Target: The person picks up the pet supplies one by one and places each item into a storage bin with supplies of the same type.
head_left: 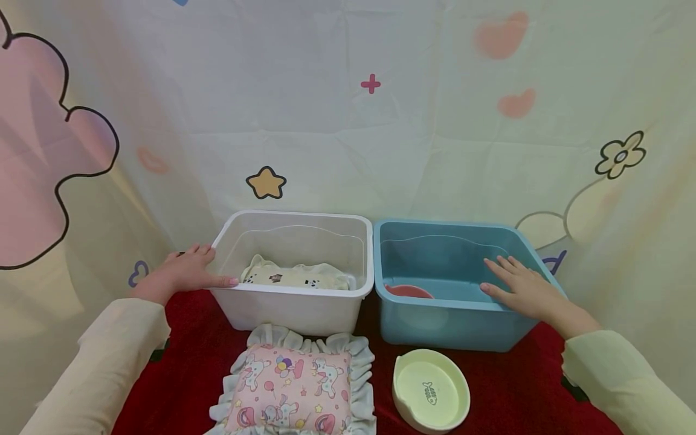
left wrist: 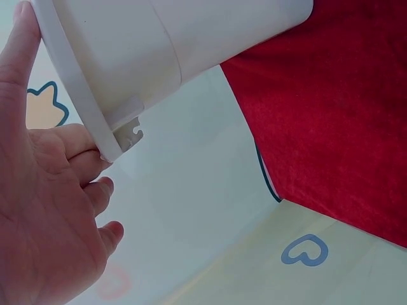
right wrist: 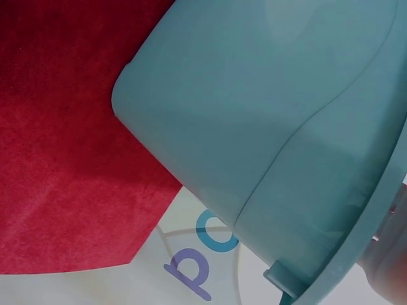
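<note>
- Head: I see the white bin [head_left: 290,308] and blue bin [head_left: 457,326] side by side on red cloth [head_left: 185,362]; my left hand [head_left: 187,270] rests loosely on the white rim, my right hand [head_left: 524,287] lies over the blue one, fingers extended. Only here do I see into both.
- Left wrist: a notched tab [left wrist: 130,135] shows beneath the white rim. I judge both bins light, stiff, smooth, best held under the lip.
- Right wrist: blue outer wall; finger curl I can't tell here.
</note>
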Tool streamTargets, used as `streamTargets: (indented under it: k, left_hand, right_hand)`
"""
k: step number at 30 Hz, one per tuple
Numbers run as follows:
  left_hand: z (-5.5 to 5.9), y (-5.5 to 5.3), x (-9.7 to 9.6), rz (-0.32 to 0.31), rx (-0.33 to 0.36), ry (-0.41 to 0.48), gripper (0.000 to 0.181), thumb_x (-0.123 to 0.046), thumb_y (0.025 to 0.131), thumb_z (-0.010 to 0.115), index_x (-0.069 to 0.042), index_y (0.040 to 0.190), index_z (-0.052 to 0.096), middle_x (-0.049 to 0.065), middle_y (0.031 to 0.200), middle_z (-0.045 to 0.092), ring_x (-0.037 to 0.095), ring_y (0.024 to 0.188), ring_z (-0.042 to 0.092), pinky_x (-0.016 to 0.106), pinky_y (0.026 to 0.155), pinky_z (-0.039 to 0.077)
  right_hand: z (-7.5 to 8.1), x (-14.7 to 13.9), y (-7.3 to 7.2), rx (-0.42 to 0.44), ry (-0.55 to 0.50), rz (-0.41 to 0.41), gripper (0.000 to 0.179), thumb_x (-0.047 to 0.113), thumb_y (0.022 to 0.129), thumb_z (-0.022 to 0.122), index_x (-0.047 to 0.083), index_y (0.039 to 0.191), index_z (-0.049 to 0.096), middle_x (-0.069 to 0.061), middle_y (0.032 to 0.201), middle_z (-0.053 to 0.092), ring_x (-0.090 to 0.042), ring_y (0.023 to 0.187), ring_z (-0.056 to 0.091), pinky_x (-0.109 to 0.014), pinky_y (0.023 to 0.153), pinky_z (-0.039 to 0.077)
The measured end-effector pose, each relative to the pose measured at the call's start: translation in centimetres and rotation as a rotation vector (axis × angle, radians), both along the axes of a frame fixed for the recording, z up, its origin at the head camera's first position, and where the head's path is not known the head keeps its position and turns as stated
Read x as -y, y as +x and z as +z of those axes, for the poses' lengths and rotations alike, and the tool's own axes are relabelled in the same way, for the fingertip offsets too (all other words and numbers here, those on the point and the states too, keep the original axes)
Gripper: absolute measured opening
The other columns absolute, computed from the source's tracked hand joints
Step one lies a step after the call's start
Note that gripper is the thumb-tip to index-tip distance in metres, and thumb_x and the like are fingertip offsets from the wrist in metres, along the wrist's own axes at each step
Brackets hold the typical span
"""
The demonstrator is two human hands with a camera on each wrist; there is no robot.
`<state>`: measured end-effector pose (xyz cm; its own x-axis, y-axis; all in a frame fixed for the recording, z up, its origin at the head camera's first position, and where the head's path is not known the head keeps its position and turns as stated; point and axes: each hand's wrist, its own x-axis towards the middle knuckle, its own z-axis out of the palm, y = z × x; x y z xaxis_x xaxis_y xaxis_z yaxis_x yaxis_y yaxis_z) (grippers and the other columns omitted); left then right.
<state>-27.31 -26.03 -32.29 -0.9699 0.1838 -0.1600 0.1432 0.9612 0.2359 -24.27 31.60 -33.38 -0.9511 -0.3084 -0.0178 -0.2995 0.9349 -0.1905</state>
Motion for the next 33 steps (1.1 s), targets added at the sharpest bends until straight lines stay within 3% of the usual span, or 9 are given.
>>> streamTargets:
  k: [33]
  left_hand:
    - [-0.3, -0.1, 0.1, 0.012, 0.000, 0.008, 0.109, -0.071, 0.067, 0.052, 0.006, 0.138, 0.018, 0.032, 0.140, 0.015, 0.049, 0.127, 0.009, 0.067, 0.095, 0.007]
  right_hand:
    - [0.8, 1.7, 1.6, -0.031, -0.022, 0.072, 0.069, 0.049, 0.085, 0.047, 0.008, 0.138, 0.029, -0.026, 0.141, 0.024, -0.046, 0.128, 0.018, -0.066, 0.095, 0.018]
